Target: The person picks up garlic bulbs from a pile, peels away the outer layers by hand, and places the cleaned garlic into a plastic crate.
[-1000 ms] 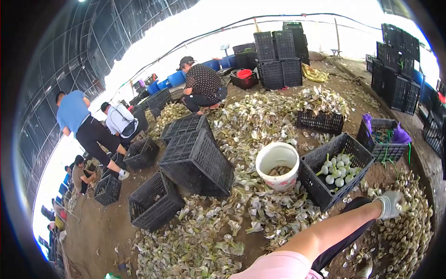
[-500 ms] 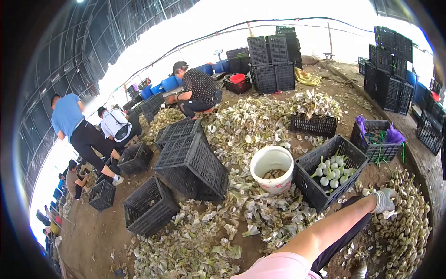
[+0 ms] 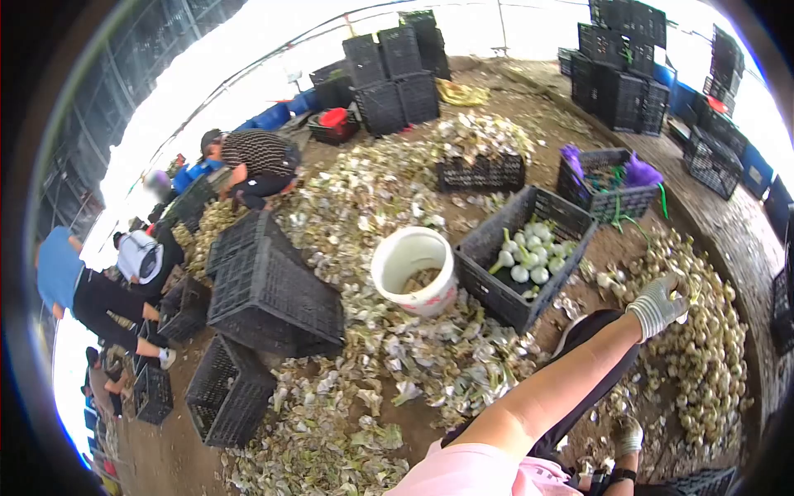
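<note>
My left hand (image 3: 659, 307), in a pale knitted glove, reaches over the near side of a heap of unpeeled bulbs (image 3: 707, 355). Its fingers are curled together round something small that I cannot make out. Low at the right, my right hand (image 3: 628, 436), gloved too and with a black band at the wrist, is close to the ground beside the heap; its fingers are not clear. Left of my left hand, a black crate (image 3: 488, 285) holds white peeled bulbs (image 3: 533, 252) with short green stems. A white bucket (image 3: 413, 269) with brownish contents stands beside that crate.
Dry husks (image 3: 347, 202) cover much of the ground. Black crates (image 3: 273, 298) stand at the left, others are stacked at the back. Another crate (image 3: 612, 202) holds purple netting. A person in a cap (image 3: 256, 161) squats behind; more people are at the far left.
The view has turned right, so crates and bucket appear further left. My left hand has lifted slightly off the heap, fingers curled. My right hand shows more fully now.
</note>
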`<action>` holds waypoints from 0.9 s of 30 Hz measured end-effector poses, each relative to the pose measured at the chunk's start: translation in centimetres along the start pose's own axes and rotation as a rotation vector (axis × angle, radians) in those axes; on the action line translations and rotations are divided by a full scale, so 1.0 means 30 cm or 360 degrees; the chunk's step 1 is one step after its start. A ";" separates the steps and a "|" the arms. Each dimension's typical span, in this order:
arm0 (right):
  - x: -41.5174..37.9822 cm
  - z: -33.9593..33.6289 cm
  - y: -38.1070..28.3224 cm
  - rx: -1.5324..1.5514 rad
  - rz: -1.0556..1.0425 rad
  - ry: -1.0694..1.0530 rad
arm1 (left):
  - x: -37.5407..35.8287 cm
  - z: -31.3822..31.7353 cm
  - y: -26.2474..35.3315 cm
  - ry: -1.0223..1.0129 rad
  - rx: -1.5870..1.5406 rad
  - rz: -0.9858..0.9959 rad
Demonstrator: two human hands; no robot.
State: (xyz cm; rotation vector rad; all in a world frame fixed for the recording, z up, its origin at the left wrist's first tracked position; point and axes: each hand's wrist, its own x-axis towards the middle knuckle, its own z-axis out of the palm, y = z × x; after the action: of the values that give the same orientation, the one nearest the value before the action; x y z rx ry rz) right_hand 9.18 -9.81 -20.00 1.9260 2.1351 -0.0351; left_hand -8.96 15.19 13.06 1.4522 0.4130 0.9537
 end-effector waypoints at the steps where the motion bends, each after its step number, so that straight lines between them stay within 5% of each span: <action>1: -0.015 -0.013 -0.001 -0.0031 -0.0009 -0.0103 | -0.004 0.025 -0.009 0.0021 0.0110 0.0064; 3: -0.042 -0.025 -0.009 -0.0036 0.0012 -0.0222 | 0.001 0.073 -0.027 0.0058 0.0338 0.0209; 4: -0.070 0.021 0.000 0.0055 0.0060 -0.0194 | -0.033 0.066 0.076 -0.0052 0.0336 -0.0031; 9: -0.206 0.291 0.026 0.0482 0.0296 -0.0036 | -0.016 0.139 -0.002 -0.0054 -0.0167 0.0100; 13: -0.207 0.298 -0.002 0.0247 0.0398 0.0116 | 0.006 0.185 -0.051 0.0071 -0.0507 0.0169; 14: -0.199 0.275 -0.004 0.0261 0.0458 -0.0293 | 0.007 0.189 -0.052 0.0110 -0.0600 0.0177; 18: -0.230 0.290 -0.027 -0.0017 0.0267 -0.0145 | 0.003 0.199 -0.043 -0.0011 -0.0777 -0.0068; 22: -0.221 0.314 -0.054 0.0556 0.0533 0.0303 | 0.000 0.176 -0.049 -0.0083 -0.0610 -0.0110; 24: -0.196 0.067 -0.132 0.2712 0.1233 0.0423 | 0.000 0.191 -0.074 -0.0046 -0.0858 -0.0039; 25: -0.158 -0.141 -0.177 0.3592 0.1773 0.0657 | -0.019 0.148 0.003 -0.0200 -0.1039 -0.0332; 26: -0.167 -0.063 -0.166 0.3563 0.1648 0.0669 | -0.009 0.151 -0.037 -0.0240 -0.1129 -0.0265; 27: -0.176 -0.219 -0.169 0.3311 0.1646 0.0399 | -0.015 0.150 -0.032 -0.0193 -0.1107 -0.0261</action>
State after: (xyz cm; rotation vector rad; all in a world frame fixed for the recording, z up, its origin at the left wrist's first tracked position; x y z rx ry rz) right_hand 3.47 -14.29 -13.34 3.4977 0.1095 -2.5494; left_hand -5.55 12.08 12.62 0.8209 0.0856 0.7646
